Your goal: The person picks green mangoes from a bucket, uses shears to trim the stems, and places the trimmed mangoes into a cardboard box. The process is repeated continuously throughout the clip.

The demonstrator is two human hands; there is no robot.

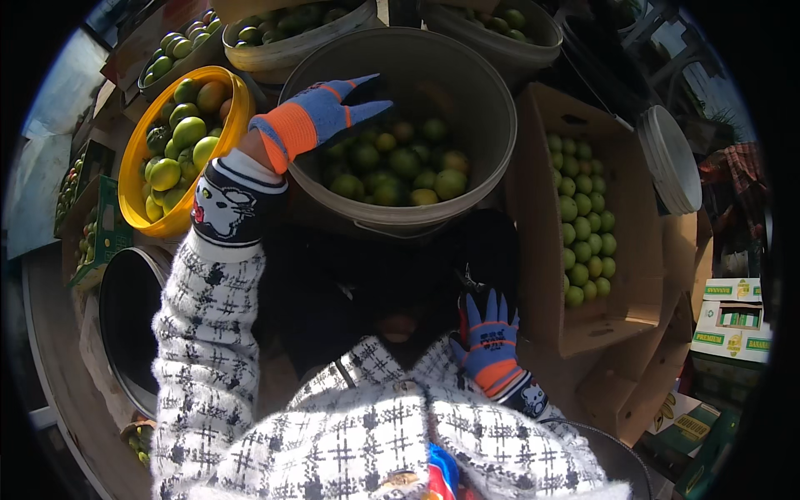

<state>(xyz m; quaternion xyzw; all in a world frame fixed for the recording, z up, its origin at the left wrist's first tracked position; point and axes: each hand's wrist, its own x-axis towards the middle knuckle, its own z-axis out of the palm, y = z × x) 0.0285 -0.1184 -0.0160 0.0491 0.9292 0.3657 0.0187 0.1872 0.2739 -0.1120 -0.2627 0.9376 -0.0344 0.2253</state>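
Observation:
My left hand (325, 115), in a blue and orange work glove, reaches over the left rim of a large grey plastic bucket (400, 211). Its thumb and fingers are apart, and nothing shows between them. Green tomatoes (406, 164), a few of them yellowish, lie in the bottom of this bucket, below the hand. My right hand (492, 344), gloved the same way, is low by my right leg with its fingers spread. Its back faces up, so the palm is hidden. To its right stands an open cardboard box (615, 325) with green tomatoes (582, 234) lined up in rows.
A yellow bucket (128, 181) of tomatoes stands left of the grey one. More tomato-filled buckets (300, 53) (531, 53) stand behind. A dark bucket (128, 325) is at my left, stacked white lids (672, 159) at far right. Printed banana cartons (730, 325) sit beyond the box.

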